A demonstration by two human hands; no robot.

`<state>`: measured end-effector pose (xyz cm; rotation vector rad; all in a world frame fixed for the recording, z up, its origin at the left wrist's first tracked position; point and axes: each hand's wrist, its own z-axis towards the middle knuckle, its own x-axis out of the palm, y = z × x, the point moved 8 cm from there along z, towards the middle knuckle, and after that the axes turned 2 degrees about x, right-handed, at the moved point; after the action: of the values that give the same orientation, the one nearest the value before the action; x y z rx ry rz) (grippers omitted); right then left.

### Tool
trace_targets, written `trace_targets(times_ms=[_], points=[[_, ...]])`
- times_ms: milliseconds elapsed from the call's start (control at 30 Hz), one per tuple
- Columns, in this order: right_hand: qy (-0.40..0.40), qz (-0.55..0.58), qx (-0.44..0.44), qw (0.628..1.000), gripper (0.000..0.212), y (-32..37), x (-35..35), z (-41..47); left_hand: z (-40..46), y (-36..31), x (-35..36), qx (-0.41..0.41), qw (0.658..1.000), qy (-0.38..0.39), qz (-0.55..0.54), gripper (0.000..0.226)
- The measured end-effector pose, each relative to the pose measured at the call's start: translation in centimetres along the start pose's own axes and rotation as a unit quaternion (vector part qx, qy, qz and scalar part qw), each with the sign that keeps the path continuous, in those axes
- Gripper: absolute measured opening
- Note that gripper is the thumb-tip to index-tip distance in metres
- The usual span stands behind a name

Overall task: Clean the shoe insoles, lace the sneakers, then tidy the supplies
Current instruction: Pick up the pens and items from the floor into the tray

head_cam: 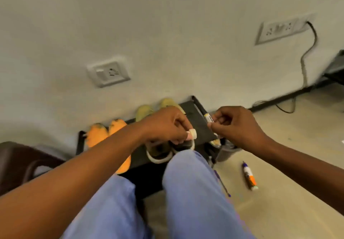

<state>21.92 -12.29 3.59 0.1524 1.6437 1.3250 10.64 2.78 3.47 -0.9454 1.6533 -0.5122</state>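
- Your knees in blue trousers fill the bottom of the head view, so you are seated and working just past them.
- Your left hand is curled, pinching a small pale cap at its fingertips, probably pulled off to free the tube's nozzle.
- Your right hand grips a small white tube, its labelled end sticking out toward the left hand.
- Just below the left hand sit the sneakers on a dark stand, with orange insoles to that hand's left and yellowish insoles just beyond it, laid out within reach.
- Below your right hand, a second tube lies on the floor, apart from the stand, yet to be tidied.
- The picture is blurred, so I cannot tell whether the sneakers are laced.
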Motion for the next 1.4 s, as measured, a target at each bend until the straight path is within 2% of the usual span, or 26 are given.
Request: trace_targets(times_ms=[200,367,533,733,833,967,1067,1133,1233,1400], points=[[0.131,0.036,-0.104,0.985,0.008,13.8,10.0,1.4,-13.4,4.7,-10.6,-0.047,0.988,-0.148,-0.018,0.021],[0.201,0.044,-0.185,0.961,0.008,24.2,19.8,0.5,-24.8,11.8,-16.4,-0.115,0.954,-0.277,-0.012,0.018],[0.267,0.058,-0.216,0.937,0.007,32.2,30.1,-1.0,-35.4,18.6,-20.5,-0.193,0.898,-0.396,0.005,0.014],[0.318,0.008,-0.28,0.906,0.007,39.3,41.6,-2.8,-46.2,26.8,-24.3,-0.307,0.803,-0.511,0.002,0.014],[0.335,-0.026,-0.324,0.884,0.008,41.8,46.0,-3.4,-49.1,30.3,-24.3,-0.349,0.77,-0.535,-0.007,0.019],[0.356,-0.057,-0.385,0.85,0.011,44.0,50.5,-4.5,-50.9,33.9,-23.4,-0.376,0.752,-0.541,-0.038,0.023],[0.348,-0.123,-0.461,0.807,0.003,45.3,53.6,-5.6,-51.8,35.4,-23.6,-0.382,0.744,-0.547,-0.037,0.021],[0.343,-0.167,-0.511,0.77,0.016,46.0,55.5,-6.6,-52.4,35.9,-24.3,-0.389,0.737,-0.553,-0.016,0.02],[0.331,-0.209,-0.55,0.738,0.022,46.9,57.5,-7.8,-52.3,36.6,-25.1,-0.398,0.742,-0.539,0.016,0.023],[0.318,-0.241,-0.578,0.712,0.027,46.9,59.9,-8.9,-51.4,37.3,-25.7,-0.409,0.752,-0.511,0.076,0.029]])
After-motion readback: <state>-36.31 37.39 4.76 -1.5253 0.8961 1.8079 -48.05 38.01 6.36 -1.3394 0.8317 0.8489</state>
